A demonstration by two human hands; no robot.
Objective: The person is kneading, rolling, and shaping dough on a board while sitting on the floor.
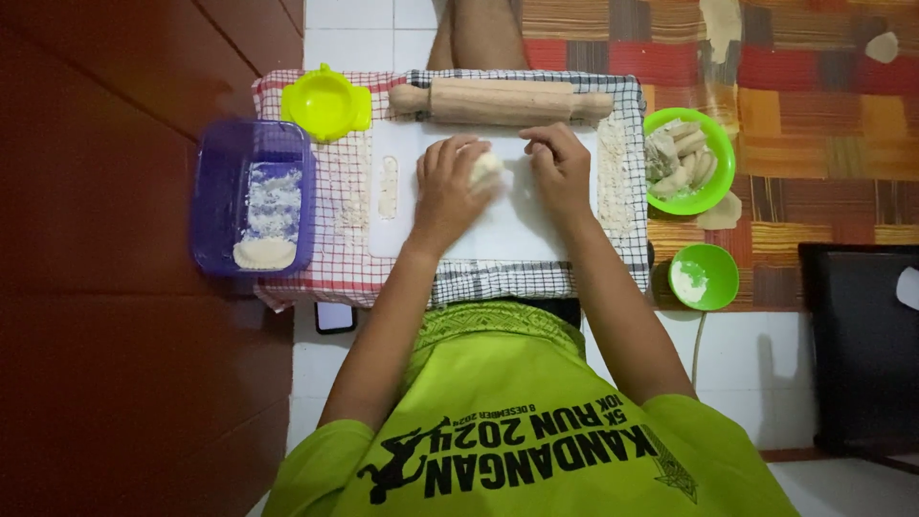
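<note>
While the left hand [445, 191] cups a pale dough lump [486, 168] at frame centre, the right hand [560, 170] rests half-curled, touching the white rectangular plastic board [507, 235].

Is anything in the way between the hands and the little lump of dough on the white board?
No. The left hand already rests on the small pale dough lump, and the right hand sits just beside it on the white cutting board.

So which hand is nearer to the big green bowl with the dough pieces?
The right hand. It rests on the white board, a short way from the green bowl. The left hand is farther, beyond the dough lump.
</note>
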